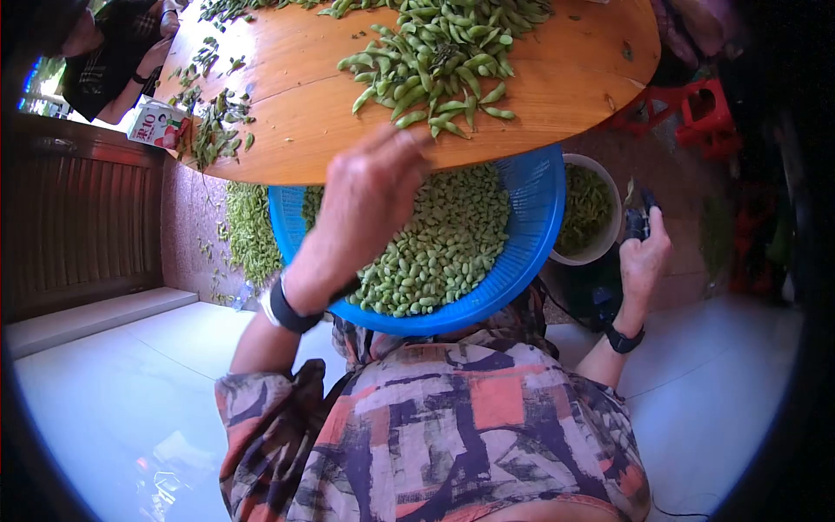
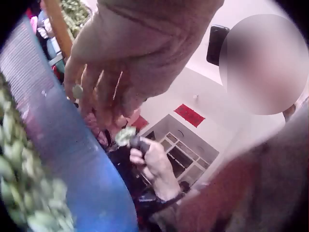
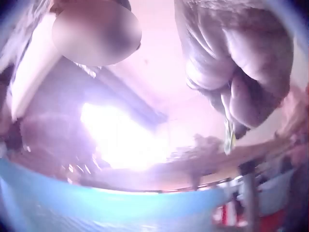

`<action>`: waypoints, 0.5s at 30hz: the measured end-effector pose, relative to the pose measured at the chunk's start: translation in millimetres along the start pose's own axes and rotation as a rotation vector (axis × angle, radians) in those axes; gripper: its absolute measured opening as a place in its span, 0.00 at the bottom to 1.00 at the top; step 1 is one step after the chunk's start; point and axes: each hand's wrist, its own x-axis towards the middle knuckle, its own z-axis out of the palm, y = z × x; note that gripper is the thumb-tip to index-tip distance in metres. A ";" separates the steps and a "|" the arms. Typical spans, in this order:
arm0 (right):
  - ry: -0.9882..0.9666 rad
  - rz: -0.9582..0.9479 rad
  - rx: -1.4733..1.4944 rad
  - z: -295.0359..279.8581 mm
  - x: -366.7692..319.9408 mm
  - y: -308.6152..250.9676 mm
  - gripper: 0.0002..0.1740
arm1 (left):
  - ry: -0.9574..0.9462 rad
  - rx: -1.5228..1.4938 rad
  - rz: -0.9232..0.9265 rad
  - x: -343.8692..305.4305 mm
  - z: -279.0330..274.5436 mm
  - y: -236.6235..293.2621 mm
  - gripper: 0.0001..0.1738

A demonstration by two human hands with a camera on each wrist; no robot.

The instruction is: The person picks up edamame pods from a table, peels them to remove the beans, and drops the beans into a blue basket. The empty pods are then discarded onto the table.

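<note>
My left hand (image 1: 370,196) hovers over the near edge of the table, motion-blurred, its fingers close to the green soybean pods (image 1: 444,70) heaped there. In the left wrist view, the left hand's fingers (image 2: 91,89) hang loosely and their tips are partly hidden. Below it sits a blue basin (image 1: 535,217) of shelled green beans (image 1: 435,261). My right hand (image 1: 645,257) is out to the right beside a white bucket (image 1: 613,230). Dark coverings show at its fingertips, which pinch a green pod shell (image 3: 229,137).
Green pods lie inside the bucket. Wilted leaves (image 1: 222,122) and a printed carton (image 1: 159,123) are at the table's left. More pods (image 1: 252,230) lie on the floor left of the basin. A red stool (image 1: 706,113) stands at the right; another person (image 1: 113,65) sits at the upper left.
</note>
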 end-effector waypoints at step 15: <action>-0.480 -0.219 0.736 27.9 -31.8 -87.7 0.10 | -0.017 -0.593 -0.276 -20.8 20.3 1.1 0.05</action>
